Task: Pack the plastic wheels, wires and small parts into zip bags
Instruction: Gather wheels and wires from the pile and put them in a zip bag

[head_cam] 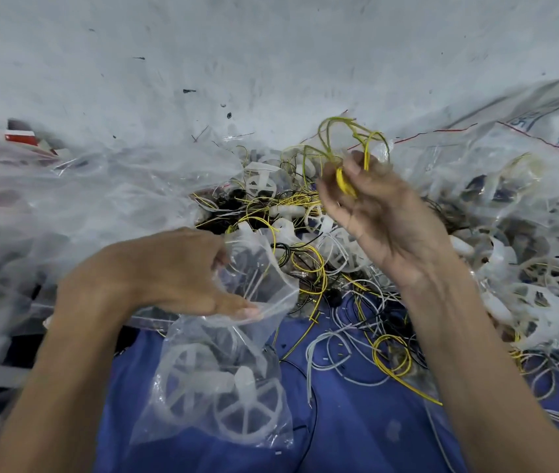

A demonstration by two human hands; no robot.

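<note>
Centre frame: tangled heap of white plastic wheels (261, 184) and loose yellow, white and black wires (308, 268), spilling toward lower right. Crumpled clear plastic sheeting (66, 206) crowds the left side; more filled clear bags (516, 186) bank up at right, one edged with a red zip line. Small red-and-white object (20, 136) at upper left, blurred. Left hand (175, 268) pinches the mouth of a zip bag (203, 343) at lower centre; bag hangs down with two spoked wheels (247, 414) inside. Right hand (383, 213) is raised above the heap, up and right of the bag mouth, fingers curled round a looped yellow wire bundle (346, 180). Blue cloth (356, 421) underlies the lower frame; pale, scuffed grey surface (203, 46) fills the top, bench or floor unclear.
</note>
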